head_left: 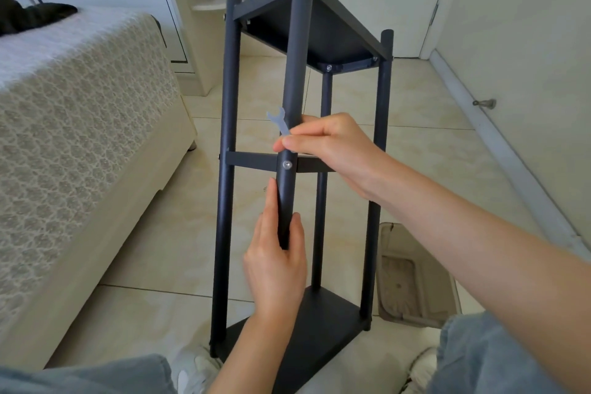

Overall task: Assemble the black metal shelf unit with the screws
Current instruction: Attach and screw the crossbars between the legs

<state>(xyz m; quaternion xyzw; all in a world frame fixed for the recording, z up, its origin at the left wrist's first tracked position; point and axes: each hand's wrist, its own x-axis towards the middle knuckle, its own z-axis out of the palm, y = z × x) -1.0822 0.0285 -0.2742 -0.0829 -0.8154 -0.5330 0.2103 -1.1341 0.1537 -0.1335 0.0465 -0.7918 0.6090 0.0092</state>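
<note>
Tiled floor (160,249), bed (80,89) at left. Black shelf unit (319,29) stands upright on floor btw bed and wall. L hand (276,269) curls round front post (295,57) below mid-rail screw (287,165). R hand (332,147) pinches small flat wrench (277,117) just above that screw, beside post. Judgement: steel tube, stiff, prob light; smooth paint may slip. Frame likely wobbles till screws tight. Best hold: post near a joint.
</note>
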